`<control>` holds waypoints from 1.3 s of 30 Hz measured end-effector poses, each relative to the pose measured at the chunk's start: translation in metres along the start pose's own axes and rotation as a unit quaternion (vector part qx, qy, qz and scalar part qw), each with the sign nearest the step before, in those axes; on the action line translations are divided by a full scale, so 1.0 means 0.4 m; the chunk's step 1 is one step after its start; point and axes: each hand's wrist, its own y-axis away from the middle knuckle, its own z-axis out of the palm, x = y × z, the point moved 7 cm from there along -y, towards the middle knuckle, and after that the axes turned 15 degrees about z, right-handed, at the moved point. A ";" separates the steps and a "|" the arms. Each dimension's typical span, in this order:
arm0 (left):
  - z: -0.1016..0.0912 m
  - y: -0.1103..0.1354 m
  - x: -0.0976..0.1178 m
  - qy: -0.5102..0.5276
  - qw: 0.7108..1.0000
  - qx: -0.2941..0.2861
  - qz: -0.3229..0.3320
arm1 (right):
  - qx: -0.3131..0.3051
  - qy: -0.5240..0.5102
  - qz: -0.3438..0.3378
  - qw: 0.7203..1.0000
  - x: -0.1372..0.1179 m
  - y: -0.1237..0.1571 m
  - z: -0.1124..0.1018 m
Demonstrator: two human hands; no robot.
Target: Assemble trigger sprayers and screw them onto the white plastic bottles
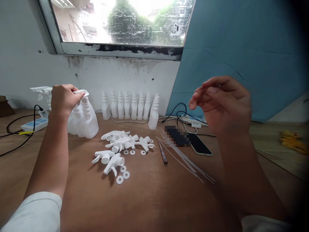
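My left hand [64, 96] is closed around a white spray trigger head [82, 93], which sits at the neck of a translucent white bottle [90, 120] in a group at the left. The fingers' far side is hidden, so I cannot tell whether the head is screwed on. Raised at the right, my right hand [225, 106] has loosely curled fingers, with nothing visible in them. Between the hands lie several loose trigger heads [120, 141] and white ring washers [120, 179] on the brown table [145, 199].
Several white bottles [134, 108] stand in a row by the wall. A screwdriver [163, 154], thin clear tubes [188, 162] and a phone [201, 144] lie right of centre. Power strips [35, 125] with cables lie at both sides. Another trigger head [42, 91] shows behind my left hand.
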 end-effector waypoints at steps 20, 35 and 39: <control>-0.005 0.002 0.035 -0.200 0.975 -0.090 -0.030 | 0.008 0.029 0.017 0.999 0.008 -0.001 -0.004; -0.002 -0.002 0.026 -0.225 0.971 -0.077 -0.005 | 0.022 0.033 0.023 0.999 0.012 -0.002 -0.006; -0.003 -0.004 0.020 -0.229 0.970 -0.084 -0.007 | 0.025 0.038 0.024 0.999 0.011 -0.003 -0.008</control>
